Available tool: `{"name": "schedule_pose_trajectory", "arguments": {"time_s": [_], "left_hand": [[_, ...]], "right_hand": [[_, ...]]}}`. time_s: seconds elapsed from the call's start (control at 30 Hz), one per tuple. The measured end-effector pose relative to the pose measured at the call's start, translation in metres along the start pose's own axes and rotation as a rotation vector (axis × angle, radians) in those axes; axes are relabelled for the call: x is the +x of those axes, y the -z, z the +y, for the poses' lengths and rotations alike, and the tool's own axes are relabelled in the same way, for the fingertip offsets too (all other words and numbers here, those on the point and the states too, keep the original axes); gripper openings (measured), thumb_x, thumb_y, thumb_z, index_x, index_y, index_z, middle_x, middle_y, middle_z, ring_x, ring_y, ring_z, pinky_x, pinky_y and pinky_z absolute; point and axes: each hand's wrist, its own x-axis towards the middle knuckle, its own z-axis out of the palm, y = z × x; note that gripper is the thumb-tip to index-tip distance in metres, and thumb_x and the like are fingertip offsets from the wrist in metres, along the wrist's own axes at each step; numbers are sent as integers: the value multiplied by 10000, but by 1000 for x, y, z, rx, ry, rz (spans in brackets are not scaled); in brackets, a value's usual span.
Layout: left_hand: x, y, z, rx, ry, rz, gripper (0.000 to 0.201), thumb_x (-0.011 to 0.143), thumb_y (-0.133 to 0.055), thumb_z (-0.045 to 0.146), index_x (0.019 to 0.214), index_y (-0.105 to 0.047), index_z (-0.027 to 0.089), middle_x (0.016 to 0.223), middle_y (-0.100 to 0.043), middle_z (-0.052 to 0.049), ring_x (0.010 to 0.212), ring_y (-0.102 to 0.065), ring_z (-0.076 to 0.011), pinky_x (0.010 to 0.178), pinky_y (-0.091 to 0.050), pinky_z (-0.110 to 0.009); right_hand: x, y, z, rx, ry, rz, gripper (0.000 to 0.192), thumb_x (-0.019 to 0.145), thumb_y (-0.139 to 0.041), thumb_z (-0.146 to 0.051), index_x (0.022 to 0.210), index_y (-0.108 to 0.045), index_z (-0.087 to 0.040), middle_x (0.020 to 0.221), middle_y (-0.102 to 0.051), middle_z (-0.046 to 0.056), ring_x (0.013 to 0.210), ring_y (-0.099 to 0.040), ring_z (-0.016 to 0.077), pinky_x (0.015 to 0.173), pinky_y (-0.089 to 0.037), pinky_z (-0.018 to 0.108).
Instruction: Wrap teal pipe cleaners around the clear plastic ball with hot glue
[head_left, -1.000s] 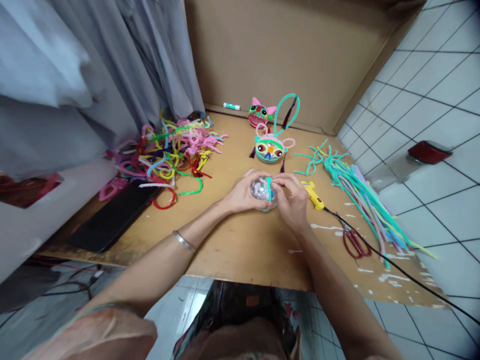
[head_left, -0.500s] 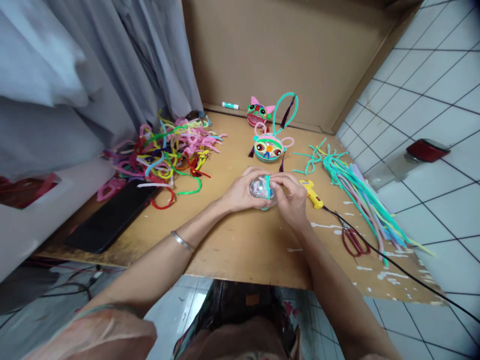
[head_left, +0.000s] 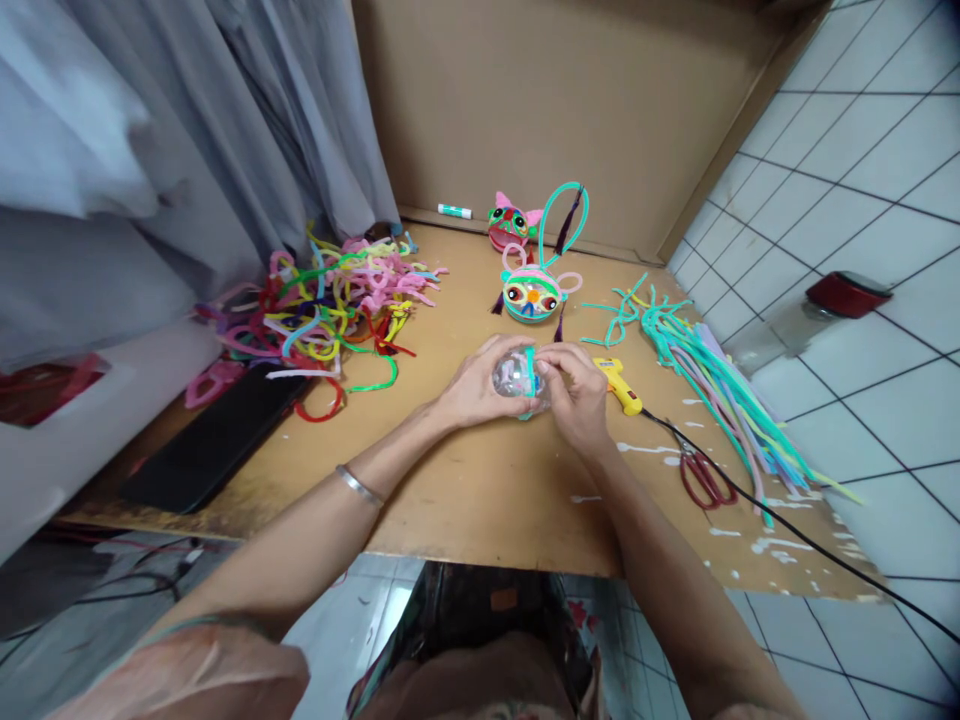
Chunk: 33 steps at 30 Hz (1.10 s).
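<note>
My left hand [head_left: 480,384] is wrapped round a clear plastic ball [head_left: 510,376] just above the table. A turquoise pipe cleaner [head_left: 530,366] runs around the ball's middle. My right hand [head_left: 577,392] pinches at that band from the right side, thumb and forefinger pressed against it; the fingertips partly hide the ball's right half. Beyond my hands stands a decorated animal-face ball [head_left: 532,296] with round eyes, pink loop ears, dark tassels and a turquoise handle loop. Behind it sits a red and green animal-face ball [head_left: 511,226] with pink pointed ears.
To the left lie tangled coloured pipe cleaners [head_left: 352,300] and a black flat tray-like object [head_left: 217,440]. On the right are a yellow glue gun [head_left: 621,386] with its black cord, red-handled scissors [head_left: 703,478] and a bundle of pipe cleaners [head_left: 720,385]. A glue stick [head_left: 454,211] lies at the back.
The view has shifted slightly, so everything sits a little farther left. Both hands keep their hold on the ball and band, with barely any finger movement.
</note>
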Motion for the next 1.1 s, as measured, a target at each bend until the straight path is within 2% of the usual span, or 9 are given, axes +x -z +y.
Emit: {"name": "schedule_pose_trajectory", "arguments": {"time_s": [0.27, 0.53, 1.1], "left_hand": [[0, -1, -6, 15, -35, -19, 636, 696, -771, 416, 1270, -605, 200, 1304, -616, -112, 1222, -586, -273, 1082, -452, -446], [0, -2, -8, -24, -19, 13, 610, 668, -798, 373, 1231, -640, 199, 1281, -631, -123, 1206, -600, -280, 1078, -454, -478], [1, -3, -10, -62, -20, 48, 592, 661, -800, 333, 1215, -649, 190, 1248, -646, -106, 1173, -617, -252, 1049, -474, -431]], "right_hand": [[1, 0, 0, 27, -17, 7, 183, 921, -504, -224, 816, -654, -239, 881, -701, 44, 890, -644, 215, 835, -522, 394], [2, 1, 0, 29, -23, 8, 169, 918, -526, -228, 811, -656, -238, 875, -708, 40, 891, -656, 210, 829, -533, 381], [1, 0, -2, -13, 6, 38, 118, 888, -553, -225, 854, -666, -227, 894, -714, 42, 886, -673, 201, 847, -542, 367]]}}
